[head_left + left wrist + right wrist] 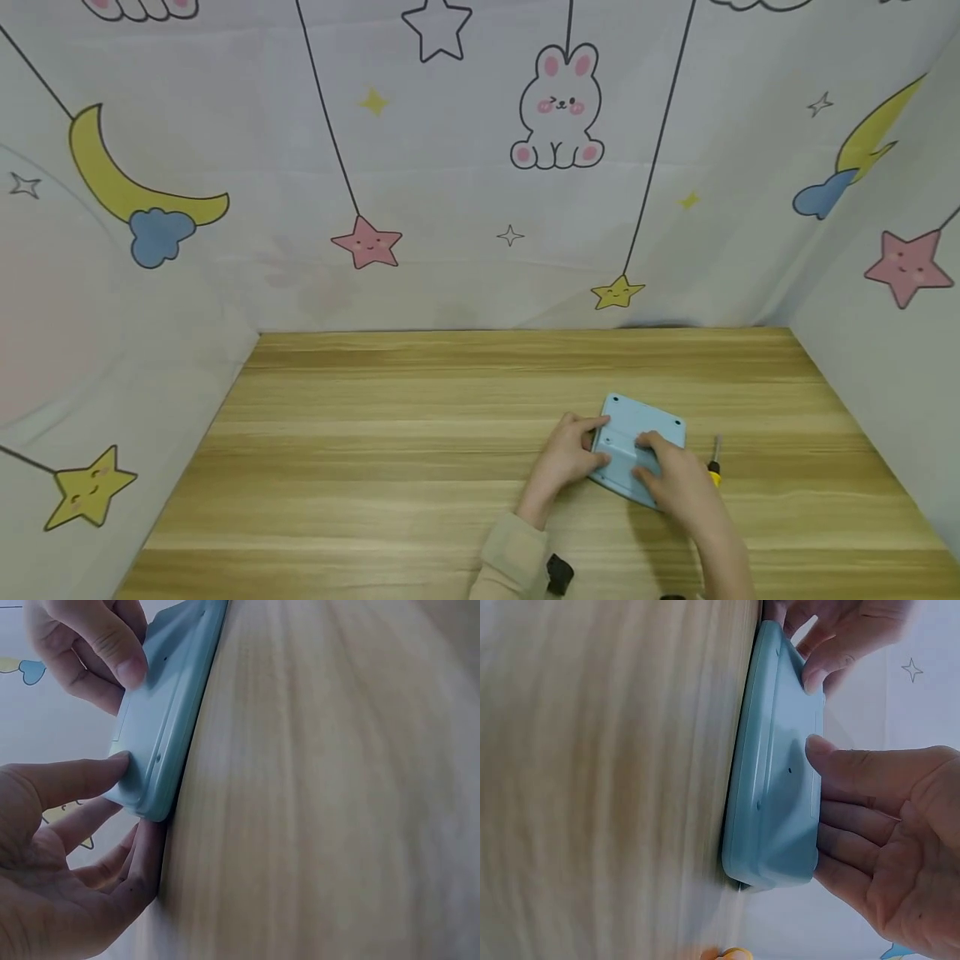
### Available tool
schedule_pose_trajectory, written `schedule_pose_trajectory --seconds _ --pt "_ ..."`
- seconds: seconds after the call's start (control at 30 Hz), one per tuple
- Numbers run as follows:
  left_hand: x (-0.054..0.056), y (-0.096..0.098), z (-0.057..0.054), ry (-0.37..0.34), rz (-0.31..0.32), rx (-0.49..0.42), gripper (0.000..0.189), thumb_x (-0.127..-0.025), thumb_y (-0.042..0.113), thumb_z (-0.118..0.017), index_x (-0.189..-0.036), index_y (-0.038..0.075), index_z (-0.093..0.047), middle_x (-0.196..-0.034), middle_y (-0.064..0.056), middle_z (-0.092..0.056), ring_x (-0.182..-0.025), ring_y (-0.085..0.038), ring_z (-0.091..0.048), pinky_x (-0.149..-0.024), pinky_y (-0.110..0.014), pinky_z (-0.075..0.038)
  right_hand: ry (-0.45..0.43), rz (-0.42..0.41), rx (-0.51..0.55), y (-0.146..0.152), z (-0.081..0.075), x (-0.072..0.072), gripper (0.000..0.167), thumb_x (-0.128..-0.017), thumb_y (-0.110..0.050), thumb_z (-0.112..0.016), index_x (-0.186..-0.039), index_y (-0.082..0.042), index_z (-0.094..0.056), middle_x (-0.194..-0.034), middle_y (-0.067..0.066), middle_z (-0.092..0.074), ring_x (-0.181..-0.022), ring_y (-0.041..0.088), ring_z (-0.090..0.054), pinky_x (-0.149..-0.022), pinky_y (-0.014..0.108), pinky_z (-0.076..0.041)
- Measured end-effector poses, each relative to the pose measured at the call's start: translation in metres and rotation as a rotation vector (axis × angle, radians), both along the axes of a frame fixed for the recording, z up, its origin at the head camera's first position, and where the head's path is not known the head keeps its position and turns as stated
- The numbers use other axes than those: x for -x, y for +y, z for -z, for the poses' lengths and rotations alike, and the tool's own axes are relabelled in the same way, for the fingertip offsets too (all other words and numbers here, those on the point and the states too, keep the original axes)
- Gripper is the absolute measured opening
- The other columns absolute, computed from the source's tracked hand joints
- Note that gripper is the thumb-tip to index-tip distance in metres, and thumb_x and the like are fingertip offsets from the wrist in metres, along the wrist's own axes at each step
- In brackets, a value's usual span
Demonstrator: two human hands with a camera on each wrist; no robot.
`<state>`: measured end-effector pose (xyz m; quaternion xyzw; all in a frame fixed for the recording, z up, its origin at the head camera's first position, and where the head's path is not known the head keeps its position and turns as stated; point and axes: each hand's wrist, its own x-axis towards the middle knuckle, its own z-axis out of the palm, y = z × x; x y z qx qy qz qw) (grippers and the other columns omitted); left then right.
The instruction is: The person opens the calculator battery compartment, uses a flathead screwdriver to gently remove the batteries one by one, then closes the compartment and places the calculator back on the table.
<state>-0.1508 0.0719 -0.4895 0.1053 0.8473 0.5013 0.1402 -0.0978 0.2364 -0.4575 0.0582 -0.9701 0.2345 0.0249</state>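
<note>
A light blue calculator (626,482) lies underside up on the wooden table, with small dark dots at its far corners and a panel in its middle. At its left side, my left hand (567,452) holds the edge; in the left wrist view the thumb (112,771) presses the upper face and other fingers reach beneath the rim. My right hand (678,483) lies over the right side, thumb and forefinger touching the upper face by the panel. In the right wrist view its thumb (855,765) and fingers are nearly straight.
Just right of the right hand lies a screwdriver (716,467) with a metal shaft and black-and-yellow handle. A printed cloth (465,183) with moons and stars hangs behind and along both sides of the table (360,467). A black object (558,575) sits at the left wrist.
</note>
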Motion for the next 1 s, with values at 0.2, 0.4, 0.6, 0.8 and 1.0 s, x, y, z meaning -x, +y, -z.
schedule_pose_trajectory --seconds 0.2,0.4,0.6,0.8,1.0 --pt "0.0006 -0.0016 0.0014 -0.005 0.004 -0.026 0.054 -0.079 0.005 -0.074 -0.131 0.012 -0.060 -0.095 -0.006 -0.050 -0.066 -0.009 -0.040 -0.055 -0.018 -0.034 -0.004 0.000 -0.011 -0.0009 0.0027 0.0020 0.037 -0.080 -0.011 -0.075 -0.111 0.003 -0.062 -0.107 0.023 -0.069 -0.092 0.041 -0.067 -0.074 0.049 -0.053" --pt "-0.0006 -0.0024 0.0011 -0.020 -0.003 -0.037 0.056 -0.077 0.002 -0.074 -0.131 0.012 -0.060 -0.091 -0.006 -0.048 -0.064 -0.009 -0.039 -0.054 -0.019 -0.034 0.020 0.021 -0.009 -0.0022 0.0059 0.0026 0.035 -0.080 -0.012 -0.076 -0.109 0.002 -0.062 -0.104 0.021 -0.070 -0.089 0.039 -0.068 -0.071 0.048 -0.053" --pt "-0.0039 -0.0018 0.0004 -0.027 -0.015 -0.051 0.058 -0.075 0.000 -0.073 -0.131 0.011 -0.061 -0.091 -0.006 -0.047 -0.064 -0.008 -0.039 -0.054 -0.018 -0.033 -0.012 0.046 -0.024 -0.0031 0.0067 0.0013 0.034 -0.079 -0.011 -0.075 -0.108 0.001 -0.062 -0.104 0.022 -0.070 -0.085 0.037 -0.068 -0.067 0.046 -0.052" --pt "-0.0050 -0.0005 0.0001 -0.017 -0.014 -0.054 0.058 -0.074 0.000 -0.074 -0.130 0.011 -0.061 -0.092 -0.007 -0.049 -0.065 -0.008 -0.039 -0.055 -0.018 -0.033 -0.015 0.057 -0.050 -0.0032 0.0056 -0.0004 0.034 -0.079 -0.011 -0.076 -0.108 0.001 -0.062 -0.103 0.023 -0.070 -0.084 0.038 -0.068 -0.065 0.047 -0.051" --pt "-0.0051 -0.0008 -0.0004 -0.015 -0.018 -0.051 0.058 -0.074 0.000 -0.074 -0.130 0.011 -0.061 -0.092 -0.007 -0.049 -0.066 -0.008 -0.040 -0.055 -0.018 -0.033 -0.015 0.064 -0.050 -0.0038 0.0047 -0.0007 0.034 -0.079 -0.010 -0.075 -0.108 0.001 -0.062 -0.102 0.023 -0.070 -0.083 0.038 -0.068 -0.064 0.047 -0.050"
